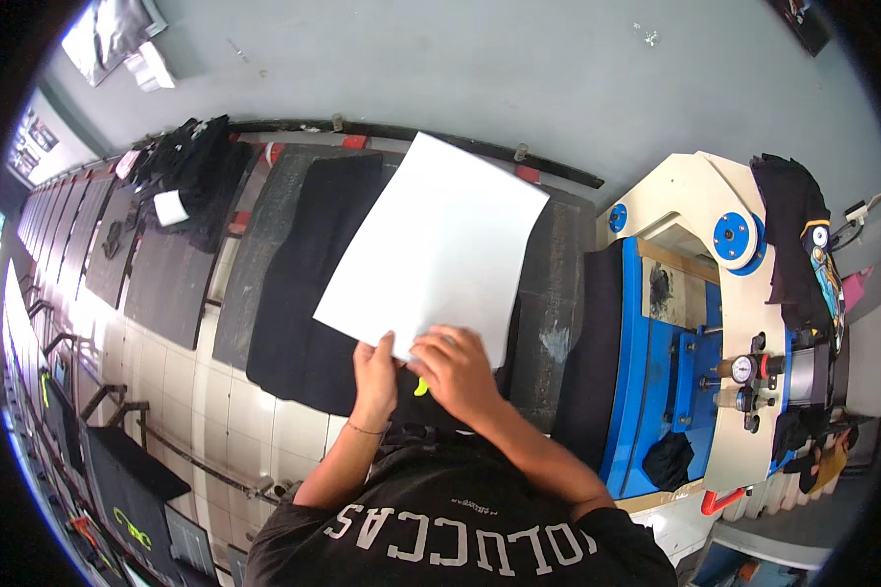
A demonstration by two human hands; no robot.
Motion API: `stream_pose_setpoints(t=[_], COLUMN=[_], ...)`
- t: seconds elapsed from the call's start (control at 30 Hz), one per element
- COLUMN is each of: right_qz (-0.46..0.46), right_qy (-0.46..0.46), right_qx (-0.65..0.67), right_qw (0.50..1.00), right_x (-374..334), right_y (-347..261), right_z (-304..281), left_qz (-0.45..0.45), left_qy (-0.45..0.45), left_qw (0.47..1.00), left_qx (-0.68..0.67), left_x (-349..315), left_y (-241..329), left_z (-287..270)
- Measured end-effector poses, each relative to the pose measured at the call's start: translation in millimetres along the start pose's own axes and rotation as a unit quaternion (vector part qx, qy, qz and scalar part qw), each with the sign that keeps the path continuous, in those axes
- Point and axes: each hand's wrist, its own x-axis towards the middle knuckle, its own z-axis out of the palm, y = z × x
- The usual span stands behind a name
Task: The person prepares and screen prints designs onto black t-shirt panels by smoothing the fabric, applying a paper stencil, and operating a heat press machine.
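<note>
A large white sheet [450, 235] lies tilted in front of me, over black fabric [313, 245] spread on a dark board [558, 284]. At its near edge, my left hand [374, 380] grips the sheet's corner area, thumb up and fingers partly hidden. My right hand [457, 375] is closed on the same edge just to the right, its fingers curled over the sheet. Below the right hand shows a small yellow-green piece [422, 386]; what it belongs to is hidden.
On the right stands a blue and cream press machine [695, 333] with a pressure gauge [743, 368]. More boards [171, 293] run off to the left, one bearing a pile of black garments [191, 181]. A metal rail [206, 465] crosses above the tiled floor.
</note>
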Motion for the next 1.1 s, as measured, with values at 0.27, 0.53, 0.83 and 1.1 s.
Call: stream_pose_setpoints(t=[0.27, 0.53, 0.83, 1.1], right_qz=[0.071, 0.143, 0.103, 0.071], right_qy=[-0.2, -0.253, -0.255, -0.183], right_qx=[0.301, 0.359, 0.338, 0.297], right_qw=[0.93, 0.887, 0.9, 0.934], right_x=[-165, -273, -300, -293], right_y=[-35, -26, -22, -32], right_z=[-65, -164, -207, -256], left_qz=[0.068, -0.113, -0.224, -0.289], left_qy=[0.193, 0.299, 0.522, 0.667], left_qw=[0.979, 0.93, 0.804, 0.687], left_qx=[0.007, -0.182, -0.178, 0.021], left_x=[-165, -534, -700, -673], left_y=[-76, -256, -375, -369], left_z=[-232, -395, -375, -358])
